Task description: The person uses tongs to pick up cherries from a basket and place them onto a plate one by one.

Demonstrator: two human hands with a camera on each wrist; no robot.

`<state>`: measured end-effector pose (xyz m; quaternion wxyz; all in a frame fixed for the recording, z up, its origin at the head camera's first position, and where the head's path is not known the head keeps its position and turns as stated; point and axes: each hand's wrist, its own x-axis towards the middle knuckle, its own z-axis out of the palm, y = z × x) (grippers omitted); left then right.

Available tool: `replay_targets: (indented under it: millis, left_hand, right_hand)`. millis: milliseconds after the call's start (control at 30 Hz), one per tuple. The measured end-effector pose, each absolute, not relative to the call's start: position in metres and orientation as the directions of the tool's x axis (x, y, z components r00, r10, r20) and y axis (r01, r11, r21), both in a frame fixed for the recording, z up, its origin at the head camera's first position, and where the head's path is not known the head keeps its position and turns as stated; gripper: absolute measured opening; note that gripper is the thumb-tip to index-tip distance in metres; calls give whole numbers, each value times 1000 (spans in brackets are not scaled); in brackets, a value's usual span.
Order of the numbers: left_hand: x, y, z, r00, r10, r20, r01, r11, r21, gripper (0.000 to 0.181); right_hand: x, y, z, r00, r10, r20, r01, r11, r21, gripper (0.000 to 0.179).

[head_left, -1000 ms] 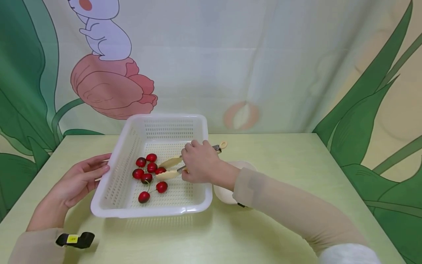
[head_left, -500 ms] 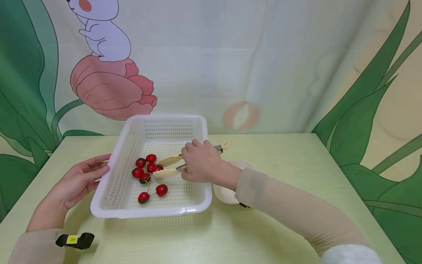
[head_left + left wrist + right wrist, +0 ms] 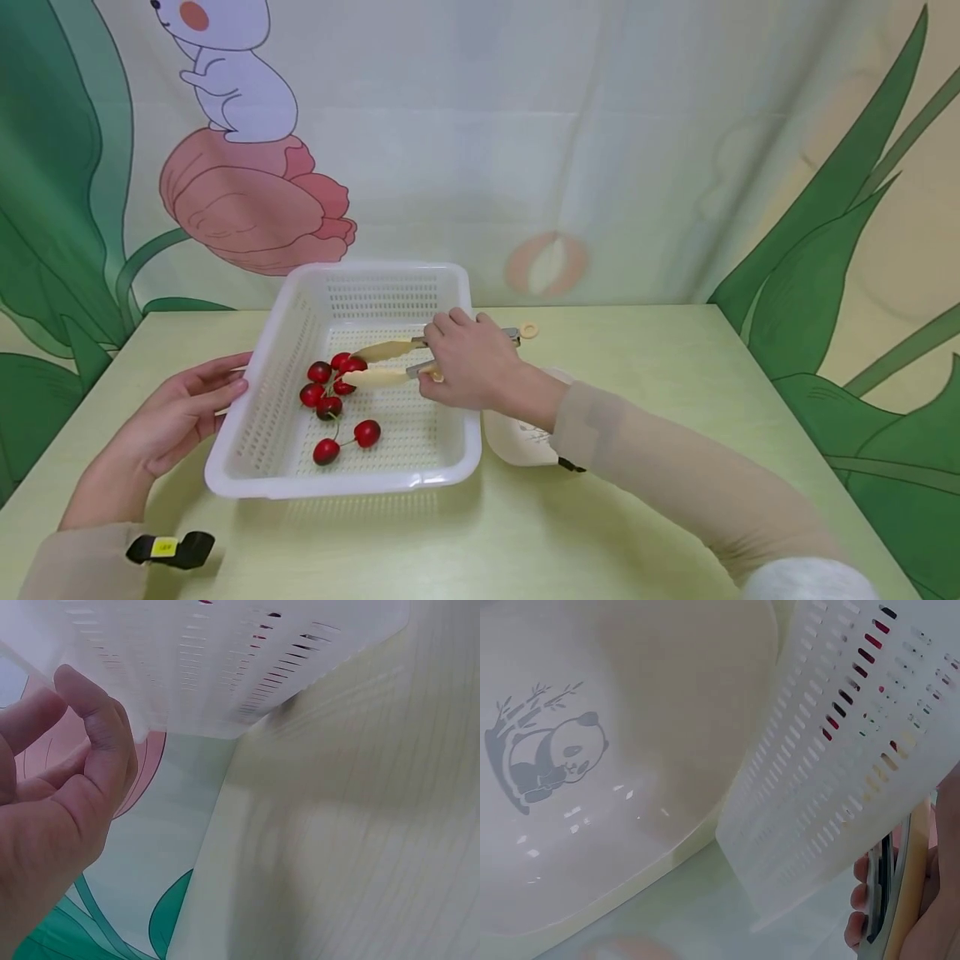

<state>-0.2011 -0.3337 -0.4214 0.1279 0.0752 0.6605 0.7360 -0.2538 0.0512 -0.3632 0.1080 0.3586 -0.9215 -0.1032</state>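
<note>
A white perforated basket (image 3: 420, 479) holds several red cherries (image 3: 326, 451), most clustered on its left side, some joined by green stems. My right hand (image 3: 476, 358) reaches over the basket's right rim and grips a pair of tongs (image 3: 378, 377) with cream scalloped tips and metal arms. The tong tips stand apart, with cherries (image 3: 352, 364) at and between them. In the right wrist view, fingers curl round the tongs' handle (image 3: 911, 892). My left hand (image 3: 180, 408) rests its thumb and fingertips against the basket's left rim; in the left wrist view its fingers (image 3: 97, 727) are loosely bent beside the wall.
A white dish (image 3: 517, 442) with a grey panda print (image 3: 559, 761) stands right of the basket, partly under my right forearm. The pale table (image 3: 637, 358) ends at a printed curtain (image 3: 637, 167) behind.
The tongs have shifted away from me inside the basket, nudging nearby cherries left and back. My right hand has moved slightly right and back. The left hand has stayed at the rim.
</note>
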Motion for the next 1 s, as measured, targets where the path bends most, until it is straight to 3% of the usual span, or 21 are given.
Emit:
replay_targets:
  millis: [667, 1000]
  left_hand:
    - [-201, -334, -421, -952, 302, -47, -76, -86, 993, 34]
    - [-201, -334, -421, -953, 298, -50, -77, -79, 994, 34]
  right_hand:
    - [-253, 85, -354, -714, -651, 256, -644, 755, 126, 45]
    - [-252, 105, -349, -677, -632, 377, -664, 745, 57, 42]
